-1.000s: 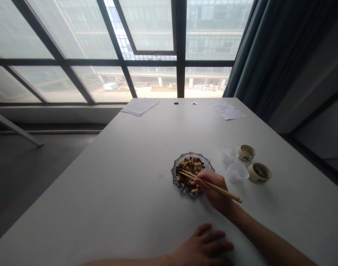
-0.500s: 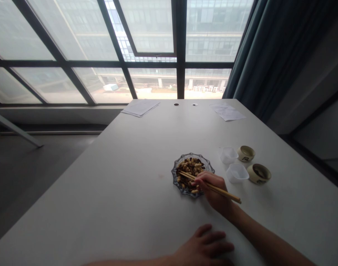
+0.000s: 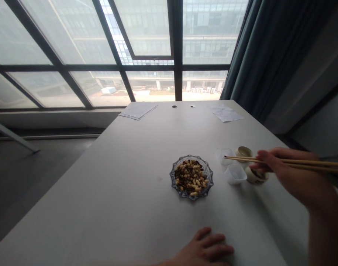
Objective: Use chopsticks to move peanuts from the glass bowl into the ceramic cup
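Note:
My right hand grips a pair of wooden chopsticks, pointing left. Their tips hold a tiny dark piece, perhaps a seed, over the farther clear plastic cup. The nearer plastic cup sits just in front of it. Beyond the chopsticks stands a beige ceramic cup; a second beige cup is partly hidden by my fingers. A scalloped glass bowl holds peanuts mixed with dark seeds. Fingers spread, my left hand lies on the table close to me, holding nothing.
The white table reaches to the windows. Stacked papers lie at its far left and another sheet at its far right. Two small round holes show near the far edge. A dark curtain hangs at the right.
My right hand has moved with the chopsticks from the glass bowl rightward to above the farther plastic cup, a dark piece now at the tips. My left hand stays in place.

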Available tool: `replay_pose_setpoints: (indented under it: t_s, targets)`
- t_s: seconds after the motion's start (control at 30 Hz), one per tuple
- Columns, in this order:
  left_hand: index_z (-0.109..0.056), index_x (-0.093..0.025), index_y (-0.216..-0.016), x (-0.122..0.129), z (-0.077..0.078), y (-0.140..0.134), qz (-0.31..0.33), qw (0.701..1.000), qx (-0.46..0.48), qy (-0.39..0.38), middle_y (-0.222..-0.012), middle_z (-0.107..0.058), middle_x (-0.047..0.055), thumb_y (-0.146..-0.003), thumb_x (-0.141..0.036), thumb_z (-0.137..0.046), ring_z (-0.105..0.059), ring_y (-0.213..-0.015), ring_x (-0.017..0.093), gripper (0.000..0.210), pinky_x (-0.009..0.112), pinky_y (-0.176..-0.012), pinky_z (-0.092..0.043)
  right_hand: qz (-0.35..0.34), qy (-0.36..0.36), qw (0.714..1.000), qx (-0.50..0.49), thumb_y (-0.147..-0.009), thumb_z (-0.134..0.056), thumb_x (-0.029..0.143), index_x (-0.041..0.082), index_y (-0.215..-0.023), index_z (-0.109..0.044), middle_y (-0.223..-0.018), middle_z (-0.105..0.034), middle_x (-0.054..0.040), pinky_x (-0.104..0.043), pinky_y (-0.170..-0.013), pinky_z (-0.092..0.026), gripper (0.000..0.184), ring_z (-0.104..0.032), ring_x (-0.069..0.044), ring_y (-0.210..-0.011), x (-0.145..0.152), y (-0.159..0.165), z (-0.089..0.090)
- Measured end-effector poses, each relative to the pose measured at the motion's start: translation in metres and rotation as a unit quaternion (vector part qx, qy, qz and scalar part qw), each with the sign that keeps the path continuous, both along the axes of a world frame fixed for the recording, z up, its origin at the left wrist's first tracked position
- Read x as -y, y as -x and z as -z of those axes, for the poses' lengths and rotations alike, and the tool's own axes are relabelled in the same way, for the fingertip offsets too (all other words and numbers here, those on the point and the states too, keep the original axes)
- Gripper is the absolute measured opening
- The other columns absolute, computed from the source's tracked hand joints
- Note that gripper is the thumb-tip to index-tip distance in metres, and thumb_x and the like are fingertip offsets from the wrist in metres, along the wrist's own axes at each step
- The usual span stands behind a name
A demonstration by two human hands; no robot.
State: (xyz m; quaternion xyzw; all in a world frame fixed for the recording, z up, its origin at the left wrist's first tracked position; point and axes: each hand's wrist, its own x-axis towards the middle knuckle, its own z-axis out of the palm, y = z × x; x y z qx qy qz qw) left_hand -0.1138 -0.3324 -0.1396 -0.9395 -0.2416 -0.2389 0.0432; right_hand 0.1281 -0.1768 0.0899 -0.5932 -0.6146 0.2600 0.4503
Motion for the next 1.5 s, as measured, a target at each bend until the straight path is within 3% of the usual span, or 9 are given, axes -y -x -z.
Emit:
replay_pose_setpoints:
  t_s: [0.1,0.23,0.5,0.77,1.0,1.13,1.2,1.33,1.5]
  targets:
    - [-0.069,-0.040,-0.127,-0.001,-0.006,0.002,0.007,1.000,0.000,0.017,-0.150,-0.059,-0.013,-0.110,-0.042,-0.048,-0.048,-0.144,0.013,0.028,0.036,-0.129,-0.020,0.080,0.056,0.994,0.048,-0.084,-0.082,0.036,0.018,-0.076,-0.079,-0.070,-0.079,-0.0117,-0.020,-0.052,-0.057,0.020,-0.078,-0.020,-0.062,-0.011,-0.041,-0.009]
    - [-0.069,-0.037,-0.127,-0.003,-0.018,0.006,0.023,0.999,-0.013,0.040,-0.151,-0.059,-0.008,-0.107,-0.041,-0.054,-0.048,-0.144,0.016,0.026,0.036,-0.128,-0.022,0.093,0.101,0.990,0.034,-0.085,-0.079,0.033,0.016,-0.074,-0.074,-0.069,-0.078,-0.0110,-0.021,-0.053,-0.060,0.020,-0.078,-0.022,-0.062,-0.024,-0.069,-0.001]
    - [-0.070,-0.036,-0.124,-0.006,-0.018,0.006,0.026,0.999,0.013,0.022,-0.148,-0.062,-0.007,-0.106,-0.041,-0.057,-0.049,-0.143,0.015,0.023,0.036,-0.129,-0.021,0.026,0.123,0.992,0.018,-0.081,-0.082,0.026,0.019,-0.070,-0.071,-0.061,-0.076,-0.0068,-0.025,-0.053,-0.064,0.017,-0.079,-0.025,-0.060,-0.053,-0.060,0.027]
    - [-0.070,-0.037,-0.125,-0.005,-0.019,0.006,0.024,0.999,0.014,0.022,-0.148,-0.062,-0.008,-0.106,-0.042,-0.055,-0.049,-0.142,0.015,0.024,0.035,-0.128,-0.022,0.086,0.069,0.994,0.015,-0.082,-0.084,0.025,0.018,-0.067,-0.068,-0.056,-0.074,-0.0056,-0.020,-0.047,-0.060,0.023,-0.077,-0.022,-0.054,-0.055,-0.060,0.018]
    - [-0.070,-0.038,-0.126,-0.003,-0.016,0.006,0.022,0.999,-0.010,0.033,-0.151,-0.058,-0.010,-0.109,-0.042,-0.050,-0.048,-0.144,0.014,0.027,0.036,-0.128,-0.023,-0.048,-0.070,0.993,-0.078,-0.084,-0.083,0.042,0.018,-0.076,-0.078,-0.070,-0.079,-0.0068,-0.024,-0.056,-0.062,0.026,-0.075,-0.018,-0.058,-0.025,-0.006,0.011]
    - [-0.067,-0.040,-0.132,-0.002,-0.011,0.006,0.012,0.999,-0.019,0.029,-0.154,-0.055,-0.012,-0.111,-0.041,-0.045,-0.044,-0.148,0.014,0.031,0.037,-0.130,-0.018,-0.274,-0.057,0.955,-0.100,-0.093,-0.075,0.040,0.019,-0.079,-0.079,-0.080,-0.078,-0.0068,-0.026,-0.059,-0.059,0.026,-0.072,-0.017,-0.066,-0.006,0.047,0.038]
    - [-0.066,-0.041,-0.133,-0.001,-0.007,0.005,0.007,1.000,-0.017,0.019,-0.154,-0.055,-0.013,-0.111,-0.041,-0.046,-0.042,-0.149,0.013,0.031,0.037,-0.130,-0.017,-0.341,-0.044,0.935,-0.085,-0.096,-0.072,0.038,0.018,-0.080,-0.079,-0.080,-0.077,-0.0063,-0.026,-0.061,-0.056,0.026,-0.070,-0.016,-0.066,0.001,0.069,0.056]
    - [-0.069,-0.042,-0.127,0.001,0.004,0.000,-0.003,1.000,0.006,-0.014,-0.151,-0.058,-0.014,-0.108,-0.042,-0.052,-0.044,-0.147,0.014,0.026,0.038,-0.128,-0.023,-0.389,-0.043,0.918,-0.059,-0.097,-0.070,0.036,0.018,-0.081,-0.076,-0.079,-0.074,-0.0052,-0.028,-0.067,-0.053,0.025,-0.068,-0.017,-0.071,0.009,0.094,0.087]
    - [-0.072,-0.040,-0.120,0.002,0.012,-0.003,-0.012,0.999,0.019,-0.025,-0.151,-0.059,-0.014,-0.108,-0.043,-0.051,-0.045,-0.147,0.014,0.024,0.038,-0.129,-0.023,-0.403,-0.046,0.914,-0.034,-0.099,-0.067,0.039,0.020,-0.084,-0.074,-0.080,-0.072,-0.0044,-0.029,-0.069,-0.051,0.025,-0.066,-0.017,-0.073,0.010,0.102,0.104]
